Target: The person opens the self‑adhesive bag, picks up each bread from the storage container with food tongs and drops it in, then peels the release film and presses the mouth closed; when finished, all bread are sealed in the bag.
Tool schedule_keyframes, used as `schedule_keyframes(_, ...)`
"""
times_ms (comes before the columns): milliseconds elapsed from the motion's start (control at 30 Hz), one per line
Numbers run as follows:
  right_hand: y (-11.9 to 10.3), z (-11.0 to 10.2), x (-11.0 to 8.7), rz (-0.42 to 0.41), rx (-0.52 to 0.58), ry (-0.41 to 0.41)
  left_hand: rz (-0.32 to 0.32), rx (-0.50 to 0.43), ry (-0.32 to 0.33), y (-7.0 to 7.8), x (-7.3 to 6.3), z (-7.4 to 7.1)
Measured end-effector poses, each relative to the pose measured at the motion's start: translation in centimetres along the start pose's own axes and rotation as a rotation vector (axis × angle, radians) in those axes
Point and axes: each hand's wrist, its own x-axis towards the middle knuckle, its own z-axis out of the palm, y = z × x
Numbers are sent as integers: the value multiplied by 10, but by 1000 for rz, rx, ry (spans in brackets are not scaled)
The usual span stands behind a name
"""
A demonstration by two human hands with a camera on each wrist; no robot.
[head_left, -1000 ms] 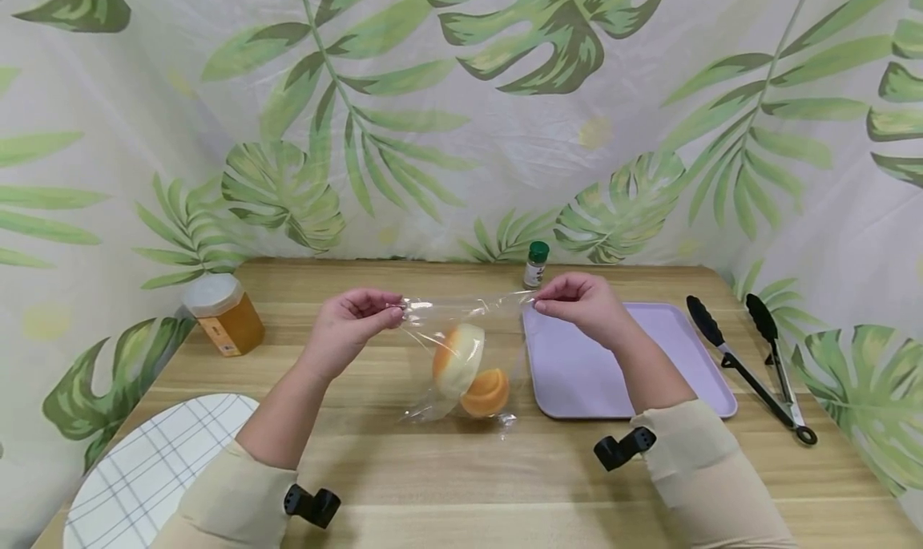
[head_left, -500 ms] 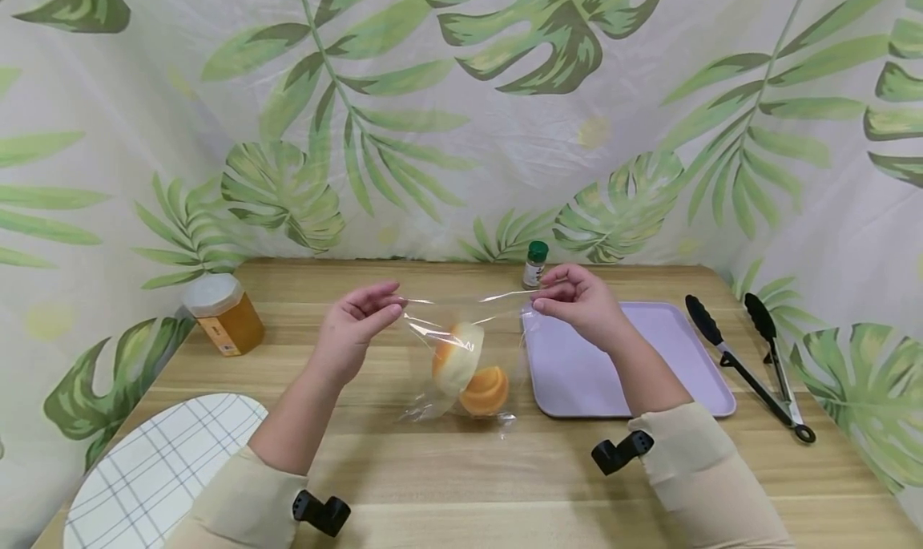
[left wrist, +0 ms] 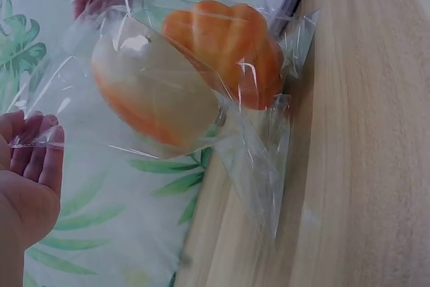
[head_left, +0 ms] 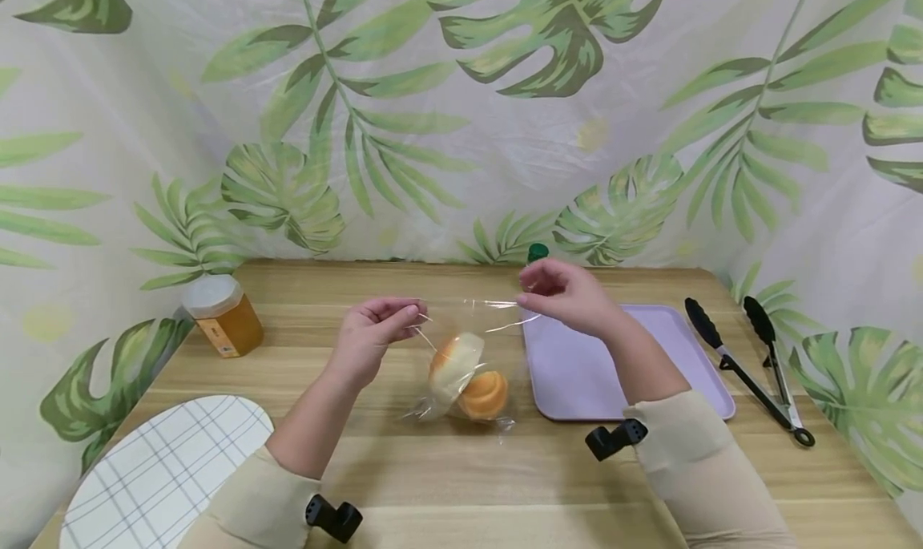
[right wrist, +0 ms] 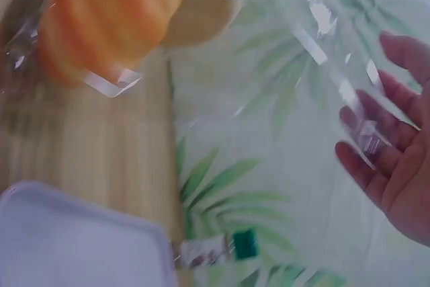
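A clear plastic bag [head_left: 497, 337] hangs between my two hands over the wooden table, its top edge stretched across. Inside sit two bread pieces: a pale bun with a browned side [head_left: 457, 365] and an orange-brown ridged roll [head_left: 484, 395]. My left hand [head_left: 371, 337] pinches the bag's upper left edge between thumb and fingers. At the upper right, my right hand [head_left: 573, 296] touches the plastic. In the right wrist view the right thumb [right wrist: 406, 55] stands apart from the fingers, and clear film lies over the fingertips. The bag's bottom appears at or just above the tabletop.
A lilac tray [head_left: 577, 373] lies to the right, with black-tipped tongs [head_left: 753, 381] beyond it. A green-capped shaker [head_left: 537, 252] stands behind the right hand. At left are a honey-coloured jar [head_left: 227, 320] and a round checked placemat [head_left: 173, 461].
My left hand has shifted rightward, and my right hand slightly left, so the bag's mouth hangs slacker. The right hand's thumb and fingers have spread. The breads stay nearly in place.
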Motion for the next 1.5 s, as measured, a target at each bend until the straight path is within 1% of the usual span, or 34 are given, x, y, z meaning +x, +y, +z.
schedule_keyframes(100, -27, 8, 13, -27, -212, -103, 4, 8, -6, 3, -1, 4)
schedule_keyframes(200, -51, 24, 28, -68, -379, -216, 12, 13, -7, 3, -2, 7)
schedule_keyframes(267, -63, 36, 36, -81, -444, -275, 17, 9, -6, 3, -2, 8)
schedule_keyframes(333, -68, 45, 42, -79, -475, -326, 19, 15, -6, 3, -3, 9)
schedule_keyframes(433, -66, 50, 47, -56, -487, -365, 12, 28, -6, 2, -3, 9)
schedule_keyframes(533, -59, 45, 46, -22, -476, -373, 1, 34, 4, 2, -3, 7)
schedule_keyframes(700, -43, 26, 40, 20, -425, -349, 6, 7, 28, 1, -4, 3)
schedule_keyframes(833, -32, 9, 31, 58, -417, -333, 10, -1, 46, 1, -4, -2)
schedule_keyframes(1033, -13, -10, 21, 61, -411, -280, -13, 13, 77, 0, -4, -7)
schedule_keyframes(1133, -2, -13, 17, 71, -366, -244, -23, 16, 90, -2, -3, -9)
schedule_keyframes(1200, 7, -12, 14, 90, -297, -208, -27, 16, 99, -3, -2, -10)
schedule_keyframes(1267, 15, -7, 12, 114, -177, -172, -29, 10, 110, -4, 0, -11)
schedule_keyframes(1433, 37, 16, 15, 159, 234, -72, -55, 1, 144, -9, 7, -15)
schedule_keyframes(1500, 44, 26, 18, 183, 358, -28, -75, 0, 152, -12, 10, -17)
